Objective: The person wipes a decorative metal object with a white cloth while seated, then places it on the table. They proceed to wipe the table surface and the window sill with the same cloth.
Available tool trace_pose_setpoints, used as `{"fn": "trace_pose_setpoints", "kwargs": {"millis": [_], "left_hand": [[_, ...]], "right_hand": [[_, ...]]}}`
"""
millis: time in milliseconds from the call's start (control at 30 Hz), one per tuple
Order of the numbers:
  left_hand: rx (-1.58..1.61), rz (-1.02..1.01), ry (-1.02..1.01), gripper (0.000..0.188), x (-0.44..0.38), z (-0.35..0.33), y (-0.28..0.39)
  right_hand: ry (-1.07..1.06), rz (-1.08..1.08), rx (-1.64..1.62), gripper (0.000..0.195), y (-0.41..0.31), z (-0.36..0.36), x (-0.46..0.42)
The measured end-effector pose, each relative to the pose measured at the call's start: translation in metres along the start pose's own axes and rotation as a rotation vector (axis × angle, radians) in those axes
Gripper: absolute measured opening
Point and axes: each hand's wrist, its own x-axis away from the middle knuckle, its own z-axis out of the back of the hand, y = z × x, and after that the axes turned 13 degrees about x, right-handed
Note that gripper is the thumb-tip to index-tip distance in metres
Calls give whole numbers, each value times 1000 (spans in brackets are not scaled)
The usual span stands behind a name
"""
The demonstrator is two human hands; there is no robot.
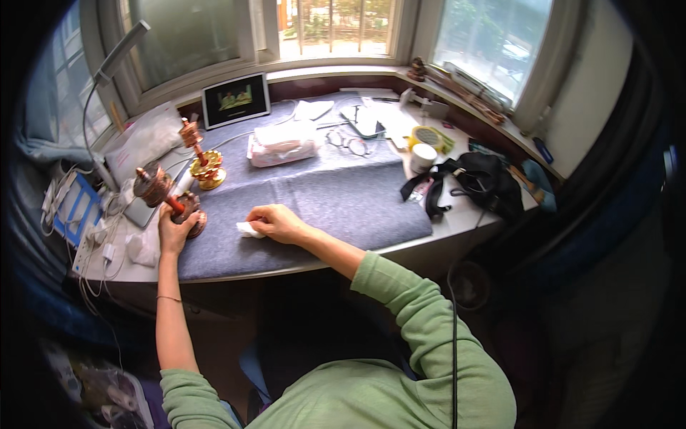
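Note:
My left hand [176,230] is closed around the lower part of a dark copper-coloured prayer wheel [154,186] with a red shaft and a round stand, at the left of the desk. My right hand [276,222] pinches a crumpled white tissue [250,230] low over the grey felt mat [332,209]. Just behind the held wheel stands a second prayer wheel [191,134], copper-coloured, on a shiny golden base [208,170]. Its base is on the mat. My right fingertips are partly hidden by the hand.
Behind lie a pack of tissues [283,143], eyeglasses [347,143] and a tablet [236,101]. At right are a white tub [423,157], yellow tape [426,138] and a black bag [485,185]. Cables, a power strip [83,257] and a blue holder [77,208] crowd the left edge.

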Motion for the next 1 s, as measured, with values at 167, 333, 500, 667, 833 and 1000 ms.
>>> {"fn": "trace_pose_setpoints", "kwargs": {"millis": [167,333,500,667,833,1000], "left_hand": [[1,68,-62,50,-6,1,-11],[-6,32,-37,50,-1,-1,-5],[-36,75,-34,54,-3,-2,-5],[-55,110,2,63,1,4,-6],[203,130,-69,59,-1,4,-16],[-112,65,-83,62,-6,10,-32]], "right_hand": [[135,-24,-84,21,4,6,31],[436,-191,102,21,20,74,53],[842,-206,174,15,66,131,67],[425,-175,530,15,65,120,95],[440,-147,762,10,63,112,90],[200,-27,655,12,18,89,136]]}}
